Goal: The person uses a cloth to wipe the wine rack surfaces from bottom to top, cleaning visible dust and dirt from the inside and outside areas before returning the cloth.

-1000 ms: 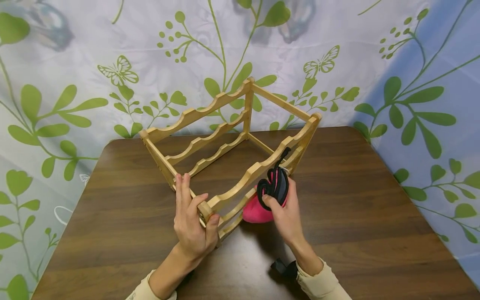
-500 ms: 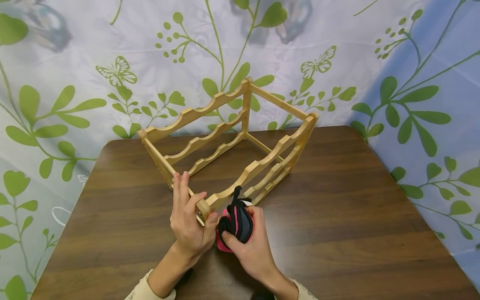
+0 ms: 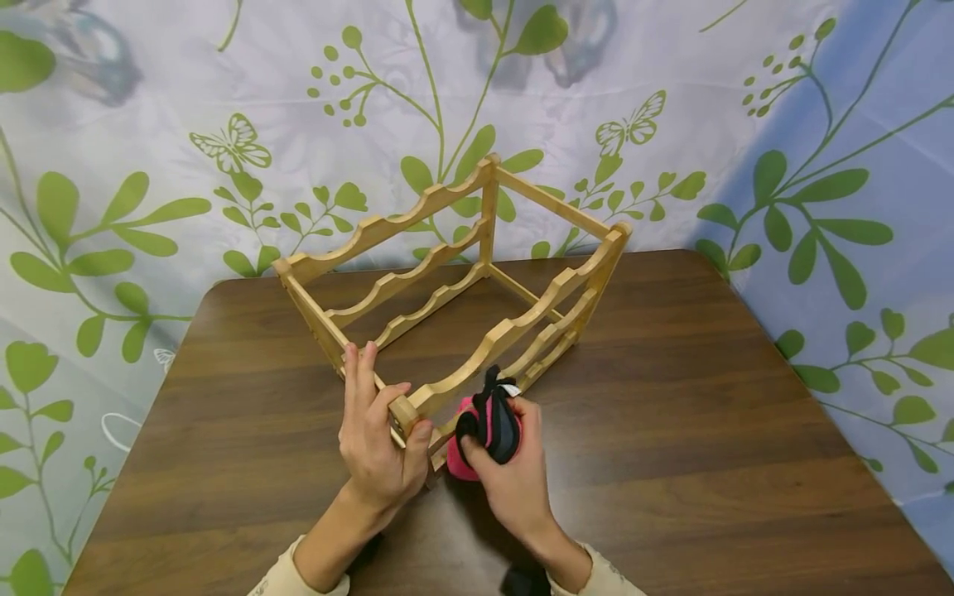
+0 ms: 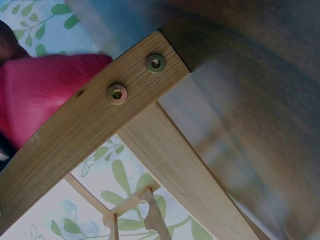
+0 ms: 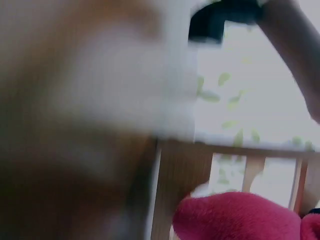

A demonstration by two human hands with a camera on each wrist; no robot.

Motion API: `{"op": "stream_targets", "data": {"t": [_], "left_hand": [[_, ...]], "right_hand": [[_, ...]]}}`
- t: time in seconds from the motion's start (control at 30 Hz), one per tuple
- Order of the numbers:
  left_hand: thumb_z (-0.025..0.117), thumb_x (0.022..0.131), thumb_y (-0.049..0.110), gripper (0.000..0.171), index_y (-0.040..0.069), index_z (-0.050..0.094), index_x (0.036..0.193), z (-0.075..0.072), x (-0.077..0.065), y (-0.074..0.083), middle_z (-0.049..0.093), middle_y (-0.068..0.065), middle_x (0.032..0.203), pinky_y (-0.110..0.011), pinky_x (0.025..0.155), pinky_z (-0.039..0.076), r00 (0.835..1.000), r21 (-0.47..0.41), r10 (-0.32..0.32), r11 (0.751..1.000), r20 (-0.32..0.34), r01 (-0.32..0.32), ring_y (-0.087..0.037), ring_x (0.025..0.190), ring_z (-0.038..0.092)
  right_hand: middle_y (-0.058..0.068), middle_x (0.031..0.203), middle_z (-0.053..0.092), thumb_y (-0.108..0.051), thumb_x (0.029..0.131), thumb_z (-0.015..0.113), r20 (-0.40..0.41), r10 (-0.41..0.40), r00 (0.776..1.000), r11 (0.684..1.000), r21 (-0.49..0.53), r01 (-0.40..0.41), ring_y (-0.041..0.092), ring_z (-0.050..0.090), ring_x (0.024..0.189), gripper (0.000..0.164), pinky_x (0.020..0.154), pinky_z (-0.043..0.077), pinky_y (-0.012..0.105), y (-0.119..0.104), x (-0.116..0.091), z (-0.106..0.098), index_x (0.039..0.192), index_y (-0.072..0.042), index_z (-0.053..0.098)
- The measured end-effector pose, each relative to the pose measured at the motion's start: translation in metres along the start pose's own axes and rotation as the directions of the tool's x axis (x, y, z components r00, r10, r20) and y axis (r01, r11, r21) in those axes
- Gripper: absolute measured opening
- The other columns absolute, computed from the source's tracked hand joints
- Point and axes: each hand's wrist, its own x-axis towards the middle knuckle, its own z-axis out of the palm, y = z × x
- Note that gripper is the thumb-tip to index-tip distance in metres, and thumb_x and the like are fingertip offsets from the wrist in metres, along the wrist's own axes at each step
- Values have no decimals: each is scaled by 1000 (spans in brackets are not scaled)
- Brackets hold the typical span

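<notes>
A light wooden rack point(image 3: 514, 331) with scalloped rails stands on the table. My left hand point(image 3: 380, 447) holds its near corner between thumb and index finger, the other fingers lying along the side. In my right hand point(image 3: 514, 488) is a bunched pink and black cloth point(image 3: 501, 426) with a black loop and a small white tag, gripped against the near rails beside that corner. The left wrist view shows two bolt heads in a wooden rail point(image 4: 95, 110), with the fuzzy pink cloth point(image 4: 52, 90) behind it. Pink cloth point(image 5: 240, 217) also fills the bottom of the right wrist view.
The brown wooden table point(image 3: 708, 430) extends on both sides of the rack. A hanging backdrop point(image 3: 283, 66) printed with leaves and butterflies stands close behind the table. Dark wrist gear point(image 3: 522, 579) shows under the right forearm.
My right hand has moved the cloth left along the near rails to the corner by my left hand, then slightly back right. The left hand and the rack have stayed in place.
</notes>
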Motion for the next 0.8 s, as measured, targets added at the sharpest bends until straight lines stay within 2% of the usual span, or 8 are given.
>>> {"op": "stream_targets", "data": {"t": [0.2, 0.33, 0.4, 0.5, 0.6, 0.7, 0.8], "left_hand": [[49, 104, 32, 44, -10, 54, 93, 0, 0, -1, 52, -35, 132, -52, 108, 35, 1000, -11, 13, 1000, -9, -13, -48, 132, 41], [48, 105, 33, 44, -9, 53, 93, 2, 2, -2, 52, -33, 133, -51, 106, 37, 1000, -2, 21, 1000, -15, -21, -47, 132, 42], [47, 105, 34, 45, -9, 53, 93, 2, 2, -1, 52, -32, 134, -50, 106, 38, 999, 5, 26, 1000, -18, -26, -46, 132, 42], [47, 105, 34, 45, -9, 54, 93, 2, 2, -1, 51, -31, 136, -49, 106, 38, 999, 4, 31, 1000, -20, -31, -45, 133, 41], [47, 105, 34, 45, -9, 53, 93, 3, 3, -1, 50, -30, 137, -49, 107, 37, 999, -4, 35, 999, -20, -35, -44, 134, 41], [47, 105, 33, 45, -10, 53, 93, 4, 4, -1, 50, -31, 137, -49, 107, 37, 999, -12, 38, 999, -21, -38, -44, 135, 40], [47, 105, 33, 45, -10, 53, 94, 4, 4, -1, 50, -30, 137, -49, 107, 37, 999, -14, 36, 999, -26, -37, -44, 135, 40]], "right_hand": [[20, 119, 63, 17, 79, 70, -55, -30, 998, 997, 75, 34, 26, 63, 108, 53, 90, 52, 28, 9, 30, -21, 123, 4, 43], [19, 123, 60, 18, 81, 66, -161, 3, 987, 996, 93, 12, 25, 63, 109, 54, 89, 53, 28, 11, 49, -38, 126, 3, 42], [18, 125, 57, 19, 81, 65, -241, 16, 970, 995, 103, 9, 25, 61, 111, 55, 89, 53, 28, 11, 59, -49, 127, 4, 40], [12, 130, 51, 17, 82, 65, -363, 32, 931, 996, 88, 0, 25, 57, 115, 56, 90, 52, 27, 9, 71, -66, 128, 0, 37], [11, 134, 46, 14, 84, 64, -438, 74, 896, 991, 132, -17, 26, 54, 117, 60, 91, 51, 28, 8, 81, -80, 131, -6, 32], [8, 134, 43, 12, 85, 64, -451, 163, 878, 981, 165, -98, 25, 53, 117, 66, 92, 50, 26, 13, 88, -88, 136, -10, 28], [7, 131, 46, 10, 86, 64, -412, 285, 866, 955, 199, -220, 22, 54, 115, 69, 92, 49, 25, 23, 95, -91, 141, -10, 27]]}}
